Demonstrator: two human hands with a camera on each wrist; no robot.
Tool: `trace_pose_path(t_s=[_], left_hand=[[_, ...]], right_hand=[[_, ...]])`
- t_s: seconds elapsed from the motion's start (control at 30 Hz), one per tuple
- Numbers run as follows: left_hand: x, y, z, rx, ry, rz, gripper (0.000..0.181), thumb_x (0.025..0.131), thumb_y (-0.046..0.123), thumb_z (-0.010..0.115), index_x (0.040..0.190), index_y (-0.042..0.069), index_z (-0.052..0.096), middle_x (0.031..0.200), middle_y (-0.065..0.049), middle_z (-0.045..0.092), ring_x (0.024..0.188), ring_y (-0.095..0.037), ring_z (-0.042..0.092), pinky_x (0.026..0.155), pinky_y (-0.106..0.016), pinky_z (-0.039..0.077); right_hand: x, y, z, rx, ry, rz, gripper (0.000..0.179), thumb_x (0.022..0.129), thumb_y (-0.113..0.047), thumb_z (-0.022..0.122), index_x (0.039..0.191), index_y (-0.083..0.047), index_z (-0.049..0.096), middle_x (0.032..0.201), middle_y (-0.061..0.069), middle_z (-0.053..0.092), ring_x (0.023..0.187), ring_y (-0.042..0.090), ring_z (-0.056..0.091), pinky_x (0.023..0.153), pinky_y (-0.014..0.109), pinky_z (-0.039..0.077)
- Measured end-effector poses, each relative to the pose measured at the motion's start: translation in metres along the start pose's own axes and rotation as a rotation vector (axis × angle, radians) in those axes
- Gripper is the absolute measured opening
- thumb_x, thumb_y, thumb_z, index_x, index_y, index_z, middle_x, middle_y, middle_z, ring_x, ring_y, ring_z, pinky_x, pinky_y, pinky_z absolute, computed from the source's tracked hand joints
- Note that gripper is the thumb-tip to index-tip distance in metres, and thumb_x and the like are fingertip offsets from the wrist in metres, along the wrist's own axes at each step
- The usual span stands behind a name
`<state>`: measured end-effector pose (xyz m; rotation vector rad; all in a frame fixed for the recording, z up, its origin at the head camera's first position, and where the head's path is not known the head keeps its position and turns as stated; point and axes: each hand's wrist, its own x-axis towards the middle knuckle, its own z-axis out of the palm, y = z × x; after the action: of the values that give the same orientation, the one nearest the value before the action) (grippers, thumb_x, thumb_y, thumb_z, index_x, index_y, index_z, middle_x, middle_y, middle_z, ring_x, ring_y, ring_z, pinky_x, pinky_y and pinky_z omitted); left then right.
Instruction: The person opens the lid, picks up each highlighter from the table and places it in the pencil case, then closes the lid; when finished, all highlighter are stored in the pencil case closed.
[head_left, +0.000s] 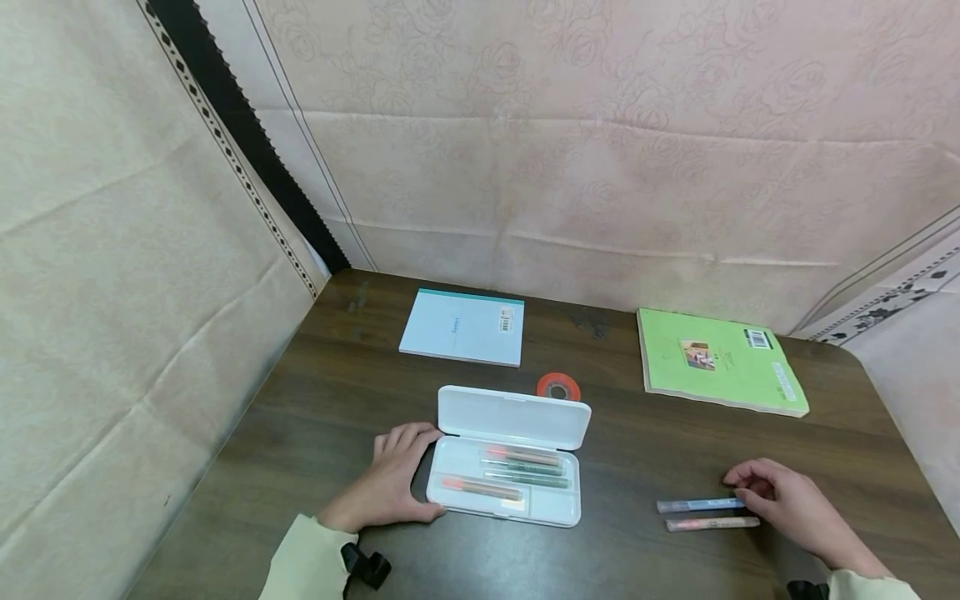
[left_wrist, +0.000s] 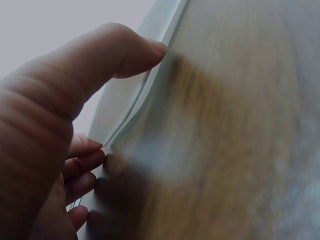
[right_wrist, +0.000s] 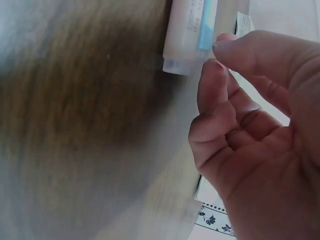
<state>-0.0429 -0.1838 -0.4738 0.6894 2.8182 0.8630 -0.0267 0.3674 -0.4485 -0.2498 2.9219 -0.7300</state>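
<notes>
A white pencil case [head_left: 553, 502] lies with its lid [head_left: 513, 417] raised, holding several pens with pinkish and green barrels. My left hand [head_left: 397, 483] grips the case's left end, thumb [left_wrist: 135, 55] at the front corner and fingers towards the hinge side. On the table to the right, a blue pen [head_left: 697, 505] and a pinkish pen [head_left: 712, 523] lie side by side. The right hand [head_left: 783, 504] pinches the blue pen's right end between thumb and forefinger. In the right wrist view the pinkish pen [right_wrist: 182, 37] sits just beside those fingertips, apart from them.
Behind the lid lies an orange-red roll of tape [head_left: 567, 379]. A light blue notebook [head_left: 457, 329] lies at the back left, a green book [head_left: 720, 367] at the back right. Patterned cloth [head_left: 585, 167] hangs behind the wooden table [head_left: 622, 467].
</notes>
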Motion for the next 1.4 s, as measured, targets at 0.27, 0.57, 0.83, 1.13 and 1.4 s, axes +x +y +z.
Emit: trace_pose_path(t_s=[0.27,0.57,0.83,1.13,1.4], left_hand=[[-0.001,0.0,0.0,0.006,0.011,0.007,0.088,0.066,0.048,0.083,0.139,0.014,0.049,0.14,-0.008,0.045,0.125,-0.029,0.038,0.092,-0.048,0.027],[0.0,-0.001,0.001,0.014,0.015,0.017,0.088,0.066,0.049,0.083,0.139,0.015,0.049,0.14,-0.007,0.045,0.125,-0.028,0.038,0.091,-0.046,0.027],[0.001,-0.002,0.002,0.026,0.018,0.021,0.088,0.066,0.05,0.083,0.139,0.015,0.048,0.139,-0.006,0.045,0.125,-0.027,0.038,0.091,-0.045,0.027],[0.001,-0.002,0.002,0.028,0.013,0.017,0.088,0.066,0.05,0.082,0.139,0.015,0.048,0.139,-0.007,0.045,0.124,-0.028,0.038,0.091,-0.046,0.027],[0.001,-0.002,0.002,0.037,0.019,0.021,0.087,0.066,0.05,0.082,0.139,0.015,0.049,0.139,-0.007,0.045,0.124,-0.028,0.038,0.091,-0.046,0.028]], right_hand=[[-0.006,0.009,-0.006,0.074,-0.047,-0.13,0.022,0.08,-0.003,0.077,0.096,-0.014,0.066,0.086,-0.01,0.057,0.067,-0.005,0.047,0.055,0.022,0.041],[-0.002,0.012,-0.003,0.045,-0.117,-0.146,0.016,0.083,-0.007,0.075,0.091,-0.018,0.066,0.084,-0.002,0.056,0.067,-0.005,0.043,0.055,0.021,0.039],[0.0,0.013,-0.001,0.045,-0.107,-0.154,0.02,0.081,-0.003,0.075,0.089,-0.018,0.064,0.082,-0.007,0.054,0.067,-0.006,0.043,0.055,0.021,0.039],[0.0,0.013,-0.001,0.085,-0.131,-0.101,0.018,0.083,-0.003,0.073,0.091,-0.014,0.062,0.078,-0.013,0.054,0.065,-0.004,0.045,0.054,0.021,0.04],[-0.002,0.011,0.001,0.12,-0.028,-0.173,0.023,0.08,0.001,0.075,0.089,-0.016,0.062,0.077,-0.016,0.053,0.064,-0.003,0.046,0.052,0.021,0.039]])
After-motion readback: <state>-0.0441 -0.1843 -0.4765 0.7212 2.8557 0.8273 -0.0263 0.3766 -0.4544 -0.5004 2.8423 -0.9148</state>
